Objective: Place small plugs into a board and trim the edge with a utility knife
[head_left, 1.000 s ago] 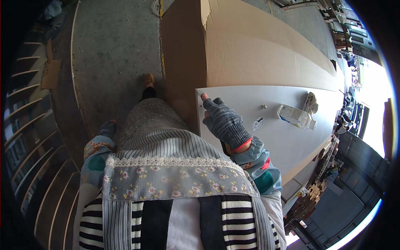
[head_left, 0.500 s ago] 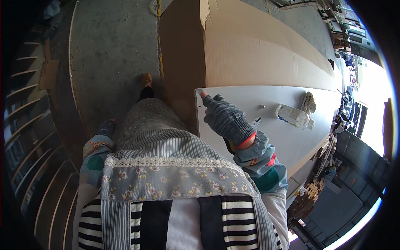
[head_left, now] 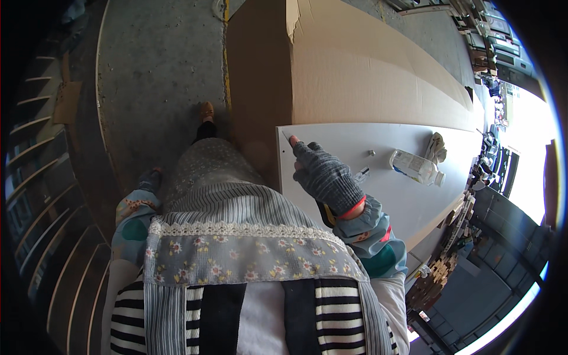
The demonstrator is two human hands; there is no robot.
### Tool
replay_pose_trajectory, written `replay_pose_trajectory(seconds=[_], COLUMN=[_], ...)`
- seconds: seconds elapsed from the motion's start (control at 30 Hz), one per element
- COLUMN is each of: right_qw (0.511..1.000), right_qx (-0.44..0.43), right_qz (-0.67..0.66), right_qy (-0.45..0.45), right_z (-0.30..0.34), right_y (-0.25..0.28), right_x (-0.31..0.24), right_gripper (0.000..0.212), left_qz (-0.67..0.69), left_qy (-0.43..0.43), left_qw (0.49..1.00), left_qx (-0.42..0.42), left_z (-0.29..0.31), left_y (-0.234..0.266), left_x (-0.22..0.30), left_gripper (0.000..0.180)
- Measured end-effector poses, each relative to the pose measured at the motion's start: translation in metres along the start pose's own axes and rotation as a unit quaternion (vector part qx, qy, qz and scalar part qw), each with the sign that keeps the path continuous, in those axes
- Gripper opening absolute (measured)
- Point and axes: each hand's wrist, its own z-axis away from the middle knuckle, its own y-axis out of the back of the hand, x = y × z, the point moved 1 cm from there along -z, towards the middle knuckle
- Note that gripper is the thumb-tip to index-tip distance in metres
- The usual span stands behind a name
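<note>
My right hand [head_left: 324,174], in a grey knitted glove with bare fingertips, is over the near left part of a white panel [head_left: 408,204]. Its index finger stretches toward the panel's left corner, while the other fingers bend loosely; I see nothing held in it. Partly hidden below that wrist is a black and yellow thing [head_left: 325,214] whose kind I cannot make out. My left hand [head_left: 149,180], gloved alike, hangs low beside the apron, away from the panel; its fingers are too dark and small to read.
On the panel lie a clear plastic bottle [head_left: 414,167], a crumpled pale cloth [head_left: 436,148] and a small metal piece [head_left: 371,152]. A large cardboard box [head_left: 367,71] stands along the panel's far edge. Dark shelving with slats [head_left: 53,195] is at left.
My right hand has drawn back slightly from the panel's corner, toward me and to the right. The left hand has hardly moved.
</note>
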Motion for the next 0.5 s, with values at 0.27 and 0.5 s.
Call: replay_pose_trajectory(seconds=[0.27, 0.5], right_qw=[0.998, 0.997], right_qx=[0.035, 0.052], right_qz=[0.027, 0.040], right_qy=[-0.053, -0.051], right_z=[-0.009, -0.012], right_y=[-0.012, -0.019], right_x=[-0.004, -0.006], right_gripper=[0.065, 0.066], left_qz=[-0.002, -0.018], left_qy=[0.008, 0.023], left_qw=[1.000, 1.000], left_qx=[-0.004, 0.004], left_z=[0.000, -0.005], left_y=[0.000, -0.005], left_x=[0.005, -0.003], left_gripper=[0.049, 0.050])
